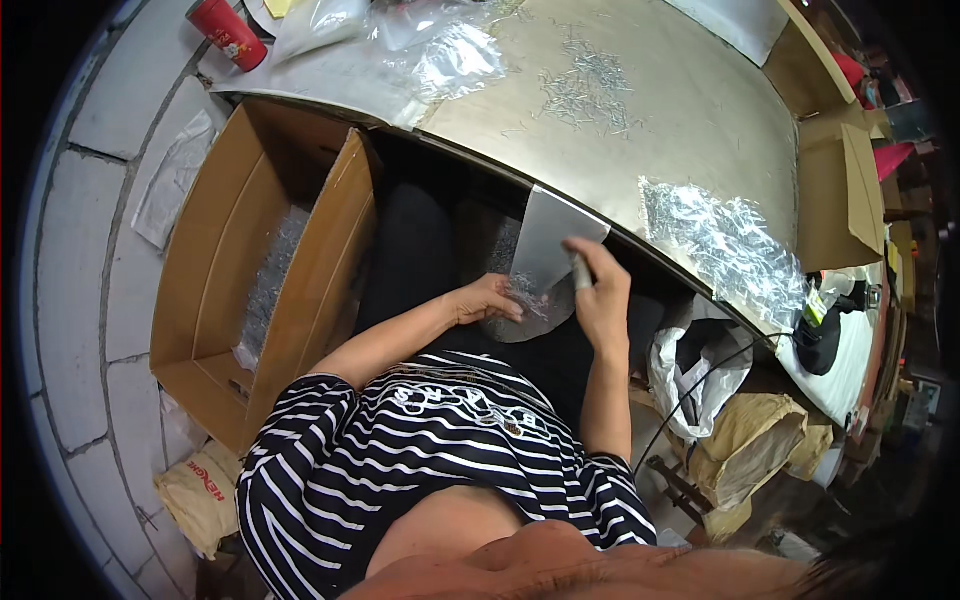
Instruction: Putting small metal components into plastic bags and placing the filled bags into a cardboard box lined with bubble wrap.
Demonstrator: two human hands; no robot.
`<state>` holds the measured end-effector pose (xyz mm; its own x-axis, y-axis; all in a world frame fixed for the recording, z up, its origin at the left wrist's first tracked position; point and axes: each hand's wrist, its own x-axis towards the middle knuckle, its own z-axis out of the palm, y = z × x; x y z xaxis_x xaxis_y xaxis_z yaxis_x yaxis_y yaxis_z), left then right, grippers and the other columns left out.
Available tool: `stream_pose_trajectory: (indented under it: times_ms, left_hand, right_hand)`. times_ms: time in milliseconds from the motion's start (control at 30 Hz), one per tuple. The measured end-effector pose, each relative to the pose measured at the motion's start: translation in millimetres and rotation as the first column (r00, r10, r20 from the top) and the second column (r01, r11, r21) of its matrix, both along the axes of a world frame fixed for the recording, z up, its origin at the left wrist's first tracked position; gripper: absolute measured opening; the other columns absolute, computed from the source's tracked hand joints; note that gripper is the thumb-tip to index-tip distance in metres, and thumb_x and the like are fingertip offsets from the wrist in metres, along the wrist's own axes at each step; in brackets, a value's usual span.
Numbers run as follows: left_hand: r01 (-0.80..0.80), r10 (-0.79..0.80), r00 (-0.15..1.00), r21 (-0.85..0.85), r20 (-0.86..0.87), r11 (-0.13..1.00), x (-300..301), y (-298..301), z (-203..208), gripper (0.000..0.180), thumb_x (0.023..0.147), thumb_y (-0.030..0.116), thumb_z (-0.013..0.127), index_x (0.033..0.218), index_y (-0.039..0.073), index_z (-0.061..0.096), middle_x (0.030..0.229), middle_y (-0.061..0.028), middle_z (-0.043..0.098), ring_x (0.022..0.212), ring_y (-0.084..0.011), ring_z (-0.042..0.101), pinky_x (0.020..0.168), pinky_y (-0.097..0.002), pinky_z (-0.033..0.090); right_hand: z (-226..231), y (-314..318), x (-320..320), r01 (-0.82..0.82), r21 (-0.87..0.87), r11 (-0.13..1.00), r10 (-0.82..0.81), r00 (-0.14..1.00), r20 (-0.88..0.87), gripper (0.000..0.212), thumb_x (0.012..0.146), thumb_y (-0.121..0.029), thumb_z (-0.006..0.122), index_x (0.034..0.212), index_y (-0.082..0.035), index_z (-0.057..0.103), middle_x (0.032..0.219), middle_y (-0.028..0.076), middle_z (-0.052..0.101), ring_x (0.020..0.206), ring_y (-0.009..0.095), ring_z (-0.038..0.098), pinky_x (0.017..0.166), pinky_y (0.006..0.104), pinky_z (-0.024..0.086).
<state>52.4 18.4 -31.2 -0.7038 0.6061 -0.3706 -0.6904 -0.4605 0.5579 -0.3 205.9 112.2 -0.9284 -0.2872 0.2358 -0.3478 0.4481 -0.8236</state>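
My left hand point(484, 300) has its fingers curled at a loose bunch of thin metal pins point(526, 293), which look like small nails or wires. They lie over the lower end of a smooth grey sheet point(556, 238) that slopes down from the table edge to my lap. Over the sheet's right side is my right hand point(602, 300), index finger and thumb apart, with a pale wrap on the thumb. Nothing shows between those fingers. More pins point(503, 245) lie in the dark space left of the sheet.
A cardboard box point(205, 290) with bagged pins stands at my left. The metal-topped table point(700, 110) bears a loose pin pile point(590, 88), a filled clear bag point(720, 240), plastic bags point(455, 60) and a red can point(228, 35). A white bag point(700, 375) hangs at right.
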Motion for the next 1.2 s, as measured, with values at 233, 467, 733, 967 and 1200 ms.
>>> stream_pose_trajectory:
  times_ms: [233,467,733,967,1200]
  left_hand:
    - [-0.053,0.037,0.996,-0.197,-0.086,0.979,-4,-5,-19,0.045,0.076,0.000,0.075,0.118,0.000,0.059,0.102,-0.0079,0.068,0.087,-0.0169,0.069,0.073,-0.0298,0.059]
    - [-0.089,0.043,0.988,-0.317,-0.147,0.944,-2,0,-10,0.034,0.076,0.002,0.076,0.107,0.001,0.064,0.092,-0.0061,0.068,0.079,-0.0148,0.067,0.062,-0.0266,0.057]
    - [0.146,-0.159,0.987,-0.284,-0.025,0.948,4,-12,16,0.032,0.093,0.025,0.064,0.112,0.000,0.065,0.100,-0.0078,0.069,0.084,-0.0150,0.067,0.061,-0.0267,0.058]
    - [0.038,-0.068,0.996,-0.406,-0.059,0.913,-15,-34,52,0.053,0.100,0.045,0.048,0.116,-0.001,0.066,0.105,-0.0106,0.070,0.092,-0.0164,0.068,0.071,-0.0305,0.060]
    - [-0.063,0.010,0.976,-0.242,-0.217,0.968,-24,-23,65,0.045,0.101,0.033,0.050,0.125,-0.004,0.058,0.108,-0.0153,0.066,0.083,-0.0185,0.069,0.073,-0.0329,0.061]
  right_hand:
    - [-37,-10,29,-0.193,0.122,0.974,0.187,0.981,0.055,0.042,0.084,0.005,0.052,0.126,-0.001,0.057,0.125,0.022,0.059,0.122,0.037,0.053,0.102,0.0407,0.043]
    - [-41,-11,23,-0.227,0.143,0.963,0.175,0.935,0.310,0.034,0.086,-0.004,0.056,0.119,-0.003,0.062,0.112,0.022,0.064,0.107,0.039,0.060,0.093,0.0431,0.047]
    - [-50,-12,18,-0.243,0.121,0.962,0.190,0.921,0.339,0.026,0.089,0.000,0.055,0.113,0.001,0.066,0.093,0.016,0.070,0.085,0.022,0.068,0.079,0.0313,0.052]
    - [-32,3,4,-0.011,-0.177,0.984,0.086,0.903,0.421,0.024,0.089,-0.001,0.060,0.111,0.003,0.066,0.098,0.013,0.070,0.091,0.018,0.067,0.082,0.0297,0.052]
    - [-43,-14,7,-0.130,0.082,0.988,0.105,0.960,0.260,0.015,0.076,-0.006,0.068,0.090,-0.001,0.069,0.085,0.017,0.067,0.081,0.035,0.066,0.074,0.0409,0.051]
